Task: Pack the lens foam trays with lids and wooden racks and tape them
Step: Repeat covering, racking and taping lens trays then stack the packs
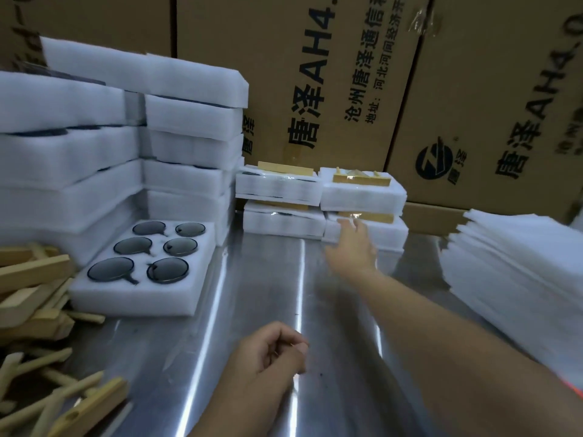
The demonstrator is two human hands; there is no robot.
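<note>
Far to the left of both your hands, the loose wooden racks (34, 279) lie in a heap at the table's edge. Just right of that heap, ahead and to the left of your left hand (271, 351), sits the uncovered lens foam tray (142, 298). It has six dark lenses in its pockets and no lid, and its long side runs away from you, leaning a little right. The stacked foam trays (79, 159) stand right behind it.

Your left hand hovers over the steel table (252, 279), fingers curled into a loose fist with nothing visible in them. It is by my reading the nearer hand to the open tray and to the racks.

Further right and well ahead, your right hand (353, 247) is stretched out with its fingers spread and holding nothing. It is at the front of the lower right one of the taped bundles (362, 193), though blur hides whether it touches. The open tray lies well apart from this hand, off to its left and nearer you.

Right of that arm, close beside it, stands the stack of foam lids (517, 272). Since the lids lie on your right and the tray on your left, the coming move probably turns on carrying a lid leftward across the table.
</note>
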